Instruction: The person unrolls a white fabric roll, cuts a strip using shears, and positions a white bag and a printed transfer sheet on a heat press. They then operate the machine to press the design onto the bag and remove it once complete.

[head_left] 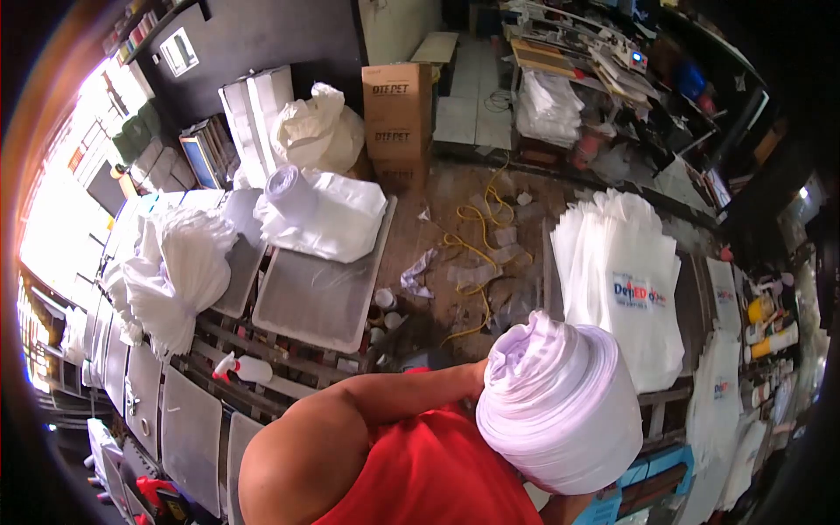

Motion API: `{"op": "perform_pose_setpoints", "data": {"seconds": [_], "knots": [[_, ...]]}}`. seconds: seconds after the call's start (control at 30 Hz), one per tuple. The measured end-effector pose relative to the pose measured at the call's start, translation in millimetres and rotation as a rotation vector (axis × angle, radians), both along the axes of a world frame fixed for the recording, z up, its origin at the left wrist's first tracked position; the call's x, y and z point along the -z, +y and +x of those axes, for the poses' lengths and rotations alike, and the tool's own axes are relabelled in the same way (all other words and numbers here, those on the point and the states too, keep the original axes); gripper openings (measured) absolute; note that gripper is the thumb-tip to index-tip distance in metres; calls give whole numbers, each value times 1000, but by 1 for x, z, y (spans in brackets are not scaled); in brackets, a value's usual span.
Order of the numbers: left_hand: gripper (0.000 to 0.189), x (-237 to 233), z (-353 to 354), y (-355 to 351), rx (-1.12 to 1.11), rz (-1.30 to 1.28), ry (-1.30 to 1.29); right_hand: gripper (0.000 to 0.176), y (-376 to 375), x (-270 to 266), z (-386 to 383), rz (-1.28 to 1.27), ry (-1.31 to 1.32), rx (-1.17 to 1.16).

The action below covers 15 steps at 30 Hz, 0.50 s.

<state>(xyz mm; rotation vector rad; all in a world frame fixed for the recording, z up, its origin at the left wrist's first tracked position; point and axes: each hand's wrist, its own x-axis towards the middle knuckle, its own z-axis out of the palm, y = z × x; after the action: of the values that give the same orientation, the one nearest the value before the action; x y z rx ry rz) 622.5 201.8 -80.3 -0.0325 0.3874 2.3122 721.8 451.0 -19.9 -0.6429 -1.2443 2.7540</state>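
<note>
A large roll of white fabric [560,407] is held against the front of the red shirt. My left hand [479,378] touches the roll's left side, with its fingers hidden behind the fabric. At the bottom, part of my right forearm [567,507] shows under the roll; the right hand itself is out of sight. Beyond the roll, a stack of white printed bags [617,280] lies fanned out on the right. A smaller white roll [287,188] rests on folded white sheets [328,219] at the left.
Cardboard boxes [398,118] stand at the back. A yellow cord [477,249] winds over the littered wooden floor [437,188]. At left are a grey tray [317,302], bunched white fabric [175,271] and a spray bottle [249,368]. Bottles [774,341] stand at the far right.
</note>
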Motion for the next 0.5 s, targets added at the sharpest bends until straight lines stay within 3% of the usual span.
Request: {"op": "perform_pose_setpoints", "data": {"seconds": [0.2, 0.5], "knots": [[48, 6, -107, -45, -106, 49, 20, 64, -38, 4, -109, -18, 12, -46], [48, 41, -307, -235, -521, 206, 118, 64, -190, 14, -384, -20, 35, -332]]}}
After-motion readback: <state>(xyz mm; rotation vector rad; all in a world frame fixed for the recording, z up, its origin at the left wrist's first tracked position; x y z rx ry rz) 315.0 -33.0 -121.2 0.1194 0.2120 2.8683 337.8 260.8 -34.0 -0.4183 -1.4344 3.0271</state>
